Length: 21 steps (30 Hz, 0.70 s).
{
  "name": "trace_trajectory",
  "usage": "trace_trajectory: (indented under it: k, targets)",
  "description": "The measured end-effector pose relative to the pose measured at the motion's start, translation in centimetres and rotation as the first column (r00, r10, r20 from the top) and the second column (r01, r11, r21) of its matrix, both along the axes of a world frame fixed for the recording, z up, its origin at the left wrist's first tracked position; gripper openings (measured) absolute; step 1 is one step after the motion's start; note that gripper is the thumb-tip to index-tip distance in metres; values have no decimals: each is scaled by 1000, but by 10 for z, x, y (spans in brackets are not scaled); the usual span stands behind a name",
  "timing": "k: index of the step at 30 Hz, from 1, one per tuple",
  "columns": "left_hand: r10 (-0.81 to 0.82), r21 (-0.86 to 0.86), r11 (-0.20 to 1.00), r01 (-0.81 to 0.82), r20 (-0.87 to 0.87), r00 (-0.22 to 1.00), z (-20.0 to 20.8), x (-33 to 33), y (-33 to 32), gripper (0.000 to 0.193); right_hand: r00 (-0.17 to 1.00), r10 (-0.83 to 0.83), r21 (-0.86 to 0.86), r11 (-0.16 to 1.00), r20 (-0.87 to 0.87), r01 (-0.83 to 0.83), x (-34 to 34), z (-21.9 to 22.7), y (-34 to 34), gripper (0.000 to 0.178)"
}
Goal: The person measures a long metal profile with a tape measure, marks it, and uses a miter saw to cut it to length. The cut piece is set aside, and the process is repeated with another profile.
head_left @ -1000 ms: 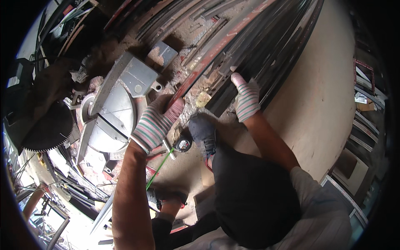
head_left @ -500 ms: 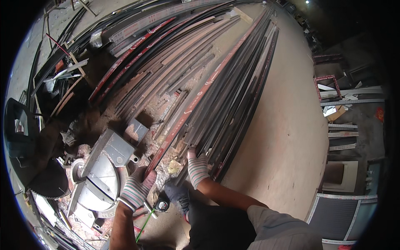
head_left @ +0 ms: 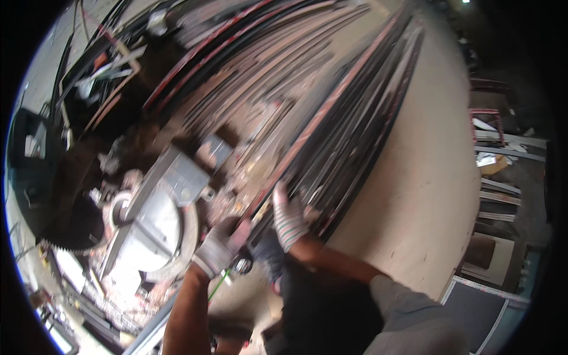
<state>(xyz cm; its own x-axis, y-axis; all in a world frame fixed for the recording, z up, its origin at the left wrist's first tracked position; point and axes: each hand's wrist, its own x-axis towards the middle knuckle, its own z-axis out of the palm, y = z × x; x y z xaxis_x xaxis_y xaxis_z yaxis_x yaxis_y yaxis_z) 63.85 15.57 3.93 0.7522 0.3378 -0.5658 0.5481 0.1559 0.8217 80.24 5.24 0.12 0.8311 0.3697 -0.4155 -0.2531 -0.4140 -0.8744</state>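
Observation:
My left hand [head_left: 220, 247], in a striped knit glove, is closed around the near end of a long profile with a red face [head_left: 322, 118]. My right hand [head_left: 289, 220], gloved alike, lies just right of that profile, thumb pointing up along it, against the near ends of a bundle of dark profiles [head_left: 355, 142]. Blur smears its fingers, so its grip is unclear. Below my left hand is a round dark tape measure [head_left: 241, 264], with a green strip [head_left: 219, 285] beside it. To the left stands a mitre saw with a round metal table [head_left: 151, 236].
The toothed saw blade [head_left: 71, 228] shows at the left. Pinkish-brown bars [head_left: 266, 65] lie on the littered floor ahead. My shoe [head_left: 269, 254] is close to the bundle. Panels and frames [head_left: 479, 307] stand along the right, beyond the pale floor [head_left: 414, 195].
My right hand has moved up and forward along the bundle. The left hand still holds the red-faced profile. The whole view has shifted, with more blur.

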Motion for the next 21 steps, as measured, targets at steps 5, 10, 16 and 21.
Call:
trace_trajectory:
  k: [5,10,16,21]
  targets:
    - [-108,20,994,110,-77,991,-1,12,-4,72,996,-59,29,998,-64,61,6,-18,-4,86]
    - [10,-111,994,-16,-57,998,7,2,1,70,989,-19,56,998,-148,28,2,9,7,75]
    - [242,-345,907,-240,-37,970,6,-8,3,54,967,-80,124,986,-241,113,2,27,3,67]
    - [485,-641,670,-374,-3,874,0,-20,1,42,991,30,313,950,-129,12,10,15,-5,58]
